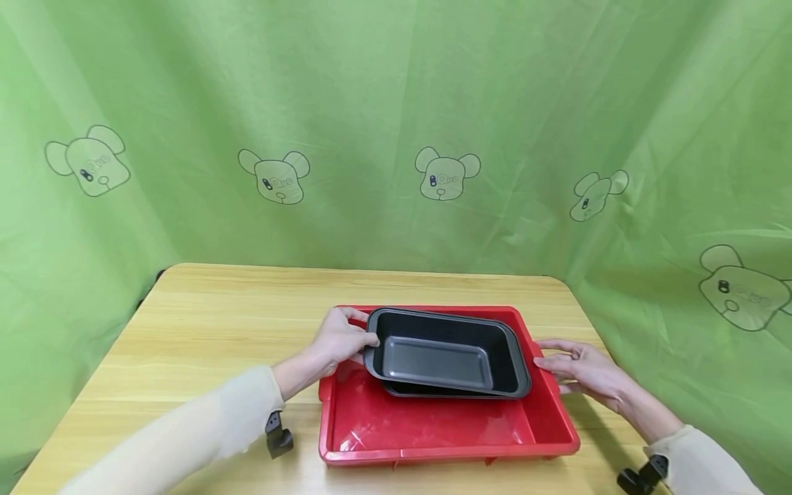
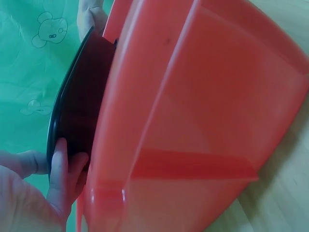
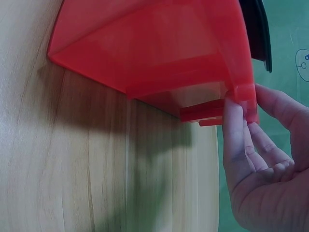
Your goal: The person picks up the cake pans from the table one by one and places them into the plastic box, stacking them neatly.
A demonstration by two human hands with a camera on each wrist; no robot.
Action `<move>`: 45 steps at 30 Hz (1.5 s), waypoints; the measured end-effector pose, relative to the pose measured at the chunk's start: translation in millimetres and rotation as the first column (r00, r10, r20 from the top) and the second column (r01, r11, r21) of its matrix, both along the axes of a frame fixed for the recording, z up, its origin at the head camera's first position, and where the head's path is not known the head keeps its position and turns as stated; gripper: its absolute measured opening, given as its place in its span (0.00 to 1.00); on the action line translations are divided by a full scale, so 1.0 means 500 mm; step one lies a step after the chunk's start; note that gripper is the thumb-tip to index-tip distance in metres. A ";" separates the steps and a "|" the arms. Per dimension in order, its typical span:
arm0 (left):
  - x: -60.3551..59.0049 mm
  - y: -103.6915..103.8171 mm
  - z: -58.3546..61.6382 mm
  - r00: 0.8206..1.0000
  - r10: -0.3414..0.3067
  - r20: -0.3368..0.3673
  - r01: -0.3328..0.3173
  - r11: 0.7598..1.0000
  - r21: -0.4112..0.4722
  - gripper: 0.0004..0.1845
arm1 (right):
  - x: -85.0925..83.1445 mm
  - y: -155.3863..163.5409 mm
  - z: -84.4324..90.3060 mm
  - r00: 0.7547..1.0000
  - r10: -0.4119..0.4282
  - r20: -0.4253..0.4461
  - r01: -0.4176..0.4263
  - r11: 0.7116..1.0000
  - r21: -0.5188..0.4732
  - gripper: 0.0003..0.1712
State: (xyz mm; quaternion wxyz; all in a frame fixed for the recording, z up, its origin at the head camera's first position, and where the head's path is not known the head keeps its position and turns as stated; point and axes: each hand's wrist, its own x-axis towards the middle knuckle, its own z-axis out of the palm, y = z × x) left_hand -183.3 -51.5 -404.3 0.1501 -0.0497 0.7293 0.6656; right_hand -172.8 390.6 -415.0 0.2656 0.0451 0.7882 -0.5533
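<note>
A dark grey loaf pan sits tilted over the far part of a red plastic tray. Under its near edge shows the rim of a second dark pan. My left hand pinches the upper pan's left end, thumb over the rim and fingers beneath. In the left wrist view the fingers press against the pan's dark outer wall. On the other side, my right hand grips the tray's right rim. The right wrist view shows thumb and fingers on either side of that red rim.
The tray stands on a light wood-grain table. A green curtain printed with bear heads hangs behind and around the sides. Each sleeved wrist carries a small black camera mount, such as the left mount.
</note>
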 end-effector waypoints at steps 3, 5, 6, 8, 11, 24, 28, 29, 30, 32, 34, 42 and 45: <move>-0.001 0.006 -0.001 1.000 -0.006 0.004 0.006 1.000 -0.013 0.21 | 0.000 -0.001 0.000 1.000 -0.003 -0.003 0.003 1.000 0.013 0.40; -0.002 0.011 -0.002 1.000 -0.006 0.006 0.006 1.000 -0.017 0.21 | -0.001 0.000 0.000 1.000 -0.005 -0.006 0.005 1.000 0.017 0.40; -0.002 0.013 -0.001 1.000 -0.006 0.006 0.006 1.000 -0.017 0.21 | 0.000 0.000 0.000 1.000 -0.002 -0.008 0.003 1.000 0.017 0.40; -0.002 0.017 -0.001 1.000 -0.008 0.009 0.008 1.000 -0.018 0.21 | 0.000 0.000 0.001 1.000 0.000 -0.010 0.000 1.000 0.015 0.40; -0.001 0.022 0.000 1.000 -0.013 0.017 0.013 1.000 -0.028 0.21 | 0.000 0.000 0.001 1.000 -0.005 -0.009 0.006 1.000 0.015 0.40; 0.000 0.044 -0.019 1.000 -0.008 0.018 0.009 0.999 -0.039 0.22 | -0.001 -0.002 0.002 1.000 -0.014 -0.001 0.014 1.000 0.014 0.40; 0.003 0.049 -0.026 1.000 -0.010 0.026 0.010 0.999 -0.037 0.22 | 0.001 -0.001 0.001 1.000 -0.006 0.000 0.006 1.000 0.000 0.40; 0.004 0.050 -0.028 1.000 -0.009 0.028 0.010 0.999 -0.042 0.23 | 0.001 0.000 0.001 1.000 0.001 -0.004 -0.001 1.000 -0.008 0.40; 0.005 0.052 -0.030 1.000 -0.010 0.029 0.011 0.999 -0.050 0.23 | 0.002 0.001 0.000 1.000 0.007 -0.007 -0.007 1.000 -0.016 0.40; 0.007 0.053 -0.032 1.000 -0.015 0.017 0.016 0.998 -0.068 0.23 | 0.003 0.001 0.000 1.000 0.012 -0.008 -0.012 1.000 -0.027 0.39; 0.009 0.054 -0.033 1.000 -0.017 0.012 0.018 0.997 -0.080 0.23 | 0.003 0.001 0.000 1.000 0.012 -0.009 -0.013 0.999 -0.035 0.39; 0.012 0.051 -0.032 0.999 -0.023 0.032 0.025 0.998 -0.064 0.25 | 0.003 0.002 0.000 1.000 0.011 -0.015 -0.012 0.999 -0.040 0.40; 0.013 0.048 -0.031 0.999 -0.029 0.035 0.031 0.998 -0.051 0.25 | 0.002 0.002 -0.001 1.000 0.012 -0.018 -0.012 0.999 -0.035 0.40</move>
